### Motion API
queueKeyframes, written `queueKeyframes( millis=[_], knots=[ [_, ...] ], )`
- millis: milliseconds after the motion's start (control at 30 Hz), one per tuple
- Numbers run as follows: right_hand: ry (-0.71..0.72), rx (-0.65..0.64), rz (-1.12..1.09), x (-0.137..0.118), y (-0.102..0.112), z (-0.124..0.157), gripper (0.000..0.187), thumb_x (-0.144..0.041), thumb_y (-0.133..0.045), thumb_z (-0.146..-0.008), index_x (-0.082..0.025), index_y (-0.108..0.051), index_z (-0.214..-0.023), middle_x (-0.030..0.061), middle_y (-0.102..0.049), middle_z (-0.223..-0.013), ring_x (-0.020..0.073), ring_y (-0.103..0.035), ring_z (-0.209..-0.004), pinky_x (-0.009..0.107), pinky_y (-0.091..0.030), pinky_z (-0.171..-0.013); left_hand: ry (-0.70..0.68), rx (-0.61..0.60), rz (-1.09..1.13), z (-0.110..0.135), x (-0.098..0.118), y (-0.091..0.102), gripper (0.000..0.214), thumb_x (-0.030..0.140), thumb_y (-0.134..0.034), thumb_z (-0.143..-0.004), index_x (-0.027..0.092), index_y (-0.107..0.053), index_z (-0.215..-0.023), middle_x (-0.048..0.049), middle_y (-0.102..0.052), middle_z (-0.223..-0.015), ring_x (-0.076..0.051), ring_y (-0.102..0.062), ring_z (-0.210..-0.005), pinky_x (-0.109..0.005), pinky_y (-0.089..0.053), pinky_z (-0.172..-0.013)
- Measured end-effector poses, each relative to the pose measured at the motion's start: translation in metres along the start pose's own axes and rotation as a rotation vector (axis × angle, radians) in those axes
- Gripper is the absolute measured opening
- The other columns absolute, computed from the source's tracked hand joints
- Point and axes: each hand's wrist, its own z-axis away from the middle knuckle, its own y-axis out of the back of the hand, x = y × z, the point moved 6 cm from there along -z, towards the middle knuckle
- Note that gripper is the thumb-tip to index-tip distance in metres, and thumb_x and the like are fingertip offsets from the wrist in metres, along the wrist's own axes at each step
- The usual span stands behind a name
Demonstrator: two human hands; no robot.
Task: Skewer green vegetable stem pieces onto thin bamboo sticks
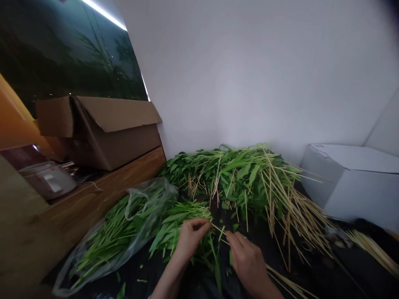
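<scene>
My left hand (189, 238) pinches the tip of a thin wooden skewer (218, 228) over a small bunch of green leafy stems (177, 222). My right hand (247, 259) grips the same skewer lower down, fingers closed around it, with a green stem hanging beside it. Both hands are low in the middle of the view, above a black sheet (311, 274). Behind them lies a large pile of skewered greens (246, 178), their sticks pointing right and down.
A clear plastic bag of loose greens (118, 230) lies at the left. A wooden ledge (93, 199) holds an open cardboard box (106, 128). A white box (355, 182) stands at the right, with bare skewers (370, 247) below it. A white wall is behind.
</scene>
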Motion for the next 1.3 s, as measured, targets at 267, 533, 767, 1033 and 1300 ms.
queueKeyframes(
  millis=[267, 533, 767, 1033, 1300],
  knots=[
    [-0.027, 0.025, -0.05, 0.0, 0.0, 0.0, 0.029, -0.011, -0.032, -0.095, -0.016, -0.058, -0.107, 0.0027, -0.062, -0.076, 0.0137, -0.061, -0.066, 0.025, -0.045, -0.062, 0.2, -0.099, 0.392, 0.003, -0.021, -0.007, 0.03, 0.035, -0.084, -0.061, 0.013, -0.073, -0.079, -0.0061, -0.075, -0.077, -0.014, -0.066, -0.066, -0.023, -0.05, -0.068],
    [0.002, 0.032, -0.029, -0.004, 0.0, 0.0, 0.029, -0.01, -0.033, -0.093, -0.016, -0.059, -0.105, 0.0036, -0.064, -0.079, 0.0142, -0.062, -0.065, 0.025, -0.045, -0.06, 0.288, -0.171, 0.387, 0.01, -0.02, -0.013, 0.029, 0.037, -0.084, -0.06, 0.014, -0.075, -0.076, -0.0047, -0.073, -0.073, -0.014, -0.064, -0.062, -0.024, -0.049, -0.065],
    [0.008, 0.028, -0.017, -0.006, 0.0, -0.001, 0.028, -0.009, -0.034, -0.092, -0.016, -0.057, -0.106, 0.0029, -0.063, -0.078, 0.0141, -0.061, -0.064, 0.025, -0.044, -0.059, 0.237, -0.199, 0.283, 0.017, -0.029, -0.03, 0.031, 0.042, -0.081, -0.061, 0.016, -0.076, -0.077, -0.0022, -0.073, -0.07, -0.016, -0.063, -0.063, -0.027, -0.049, -0.068],
    [-0.004, 0.02, 0.021, -0.002, 0.002, -0.004, 0.031, -0.001, -0.034, -0.083, -0.018, -0.054, -0.098, 0.0017, -0.059, -0.073, 0.0156, -0.058, -0.064, 0.027, -0.04, -0.06, -0.08, -0.075, -0.156, -0.014, 0.025, 0.021, 0.031, 0.041, -0.069, -0.072, 0.017, -0.077, -0.089, -0.008, -0.076, -0.087, -0.023, -0.067, -0.08, -0.03, -0.049, -0.075],
    [0.031, 0.006, 0.009, -0.008, 0.001, -0.004, 0.027, -0.005, -0.031, -0.089, -0.019, -0.053, -0.095, 0.0014, -0.055, -0.07, 0.0159, -0.054, -0.065, 0.027, -0.036, -0.062, -0.179, 0.08, -1.017, -0.061, 0.026, 0.025, 0.017, 0.02, -0.062, -0.077, 0.023, -0.077, -0.085, -0.0071, -0.073, -0.092, -0.023, -0.063, -0.092, -0.029, -0.044, -0.08]
  ],
)
